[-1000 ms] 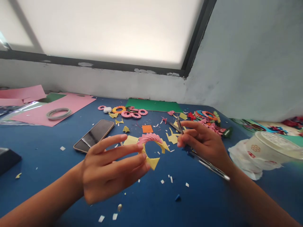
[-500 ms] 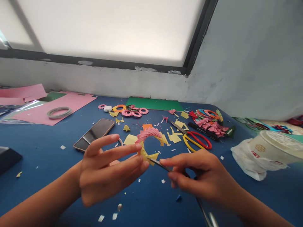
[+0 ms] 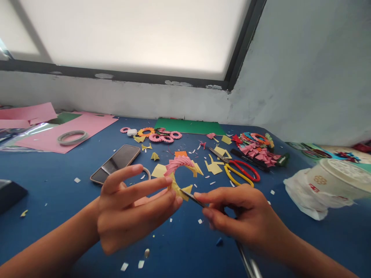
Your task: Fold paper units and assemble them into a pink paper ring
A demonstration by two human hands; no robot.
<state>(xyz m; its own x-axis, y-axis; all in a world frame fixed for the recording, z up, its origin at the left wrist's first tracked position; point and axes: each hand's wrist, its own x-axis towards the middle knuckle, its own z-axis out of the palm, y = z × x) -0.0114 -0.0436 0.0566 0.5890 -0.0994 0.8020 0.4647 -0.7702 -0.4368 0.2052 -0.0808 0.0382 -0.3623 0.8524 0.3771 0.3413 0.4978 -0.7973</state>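
Note:
My left hand pinches a folded-paper ring at its lower left side, with its upper fingers stretched out. The ring has overlapping pink folds along the top and yellow folded pieces at the left, bottom and right, with a gap at the lower right. My right hand is closed on slim metal tweezers. Their narrow tip touches the yellow fold at the ring's bottom, close to my left fingertips. The rest of the tweezers runs under the right hand, and its shiny end shows near the lower edge.
Red-and-yellow-handled scissors and a black marker lie behind my right hand. A phone rests behind my left hand. Paper rings, yellow scraps, a tape roll and a pink-folded pile surround them. A cup stands right.
The paper ring has shifted slightly left and up, and the tweezers' tip has moved with it. Both hands keep their grips.

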